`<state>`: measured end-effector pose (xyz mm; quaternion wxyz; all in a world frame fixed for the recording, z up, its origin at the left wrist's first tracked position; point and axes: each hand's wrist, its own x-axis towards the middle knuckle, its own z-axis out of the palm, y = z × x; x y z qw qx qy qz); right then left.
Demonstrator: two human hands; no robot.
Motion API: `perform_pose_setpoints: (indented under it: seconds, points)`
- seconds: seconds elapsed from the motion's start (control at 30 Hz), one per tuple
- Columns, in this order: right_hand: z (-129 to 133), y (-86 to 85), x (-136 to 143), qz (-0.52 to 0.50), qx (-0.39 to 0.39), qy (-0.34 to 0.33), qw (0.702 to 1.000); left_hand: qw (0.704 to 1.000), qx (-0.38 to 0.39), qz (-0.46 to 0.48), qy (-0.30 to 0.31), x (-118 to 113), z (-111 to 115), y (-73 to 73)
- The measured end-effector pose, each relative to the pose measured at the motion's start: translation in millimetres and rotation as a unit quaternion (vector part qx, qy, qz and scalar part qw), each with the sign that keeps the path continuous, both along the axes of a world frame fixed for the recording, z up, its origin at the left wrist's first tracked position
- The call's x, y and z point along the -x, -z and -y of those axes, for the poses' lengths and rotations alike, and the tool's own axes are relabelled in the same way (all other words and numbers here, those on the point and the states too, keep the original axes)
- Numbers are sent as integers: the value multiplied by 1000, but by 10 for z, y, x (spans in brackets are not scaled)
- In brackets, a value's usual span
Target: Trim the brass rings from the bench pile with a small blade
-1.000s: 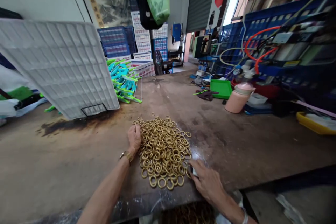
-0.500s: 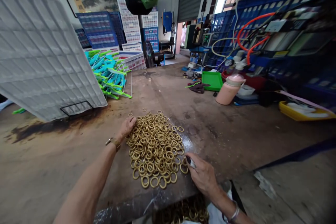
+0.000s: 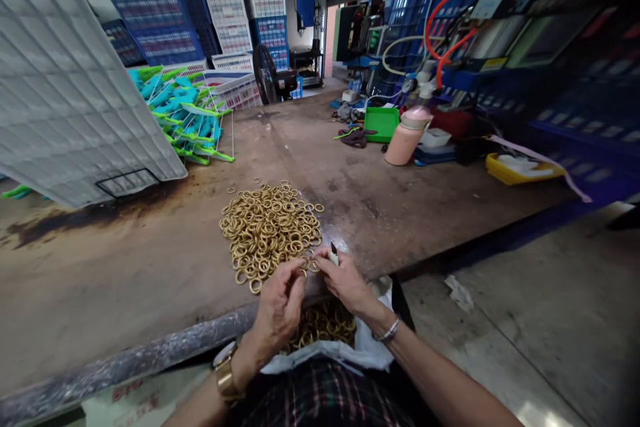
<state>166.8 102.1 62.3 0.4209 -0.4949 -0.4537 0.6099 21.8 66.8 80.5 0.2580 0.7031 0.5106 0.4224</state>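
Note:
A heap of brass-coloured rings lies at the table's near edge. My left hand is at the heap's front right, its fingers curled and closed; a ring shows by the fingertips, but I cannot tell whether they grip it. Close beside it, my right hand is closed around a small pen-like tool with a dark tip and pale body. Its fingertips are by a few rings at the heap's edge. Below the table edge, a white sack holds more rings, partly hidden by both hands.
Beyond the heap stand a pink bottle, a green tray and a yellow tray. A white ribbed panel leans at left, beside cyan and lime plastic pieces. Crates and a fan are at the back.
My left hand has come from the heap's far left side to its near right, beside my right hand. My right hand still holds the pen-like tool. The view has tilted down.

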Motion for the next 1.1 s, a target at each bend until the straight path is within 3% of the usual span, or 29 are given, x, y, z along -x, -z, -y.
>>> perform_pose_setpoints:
  seconds: [0.13,0.27,0.33,0.47,0.63,0.8,0.97,1.03,1.1]
  points:
    - [215,-53,63,-51,47,1,998,999,20,29,9,-135,216,164]
    - [362,-15,100,-70,58,3,996,995,60,76,0,-146,280,193]
    - [406,8,110,-47,37,7,998,987,116,113,-6,-139,315,200]
    - [454,16,111,45,-48,6,998,940,245,235,-16,-135,382,211]
    - [501,-11,121,133,-65,-5,989,879,346,328,-15,-109,450,167]
    - [547,-34,162,165,-93,-31,981,831,375,409,43,-48,493,160]
    - [525,-28,144,167,-95,-33,981,790,385,473,53,-33,515,135]
    - [520,-16,114,222,-139,-34,964,786,378,486,50,-33,517,117]
    - [534,-1,88,298,-205,-70,929,789,372,487,44,-31,513,114]
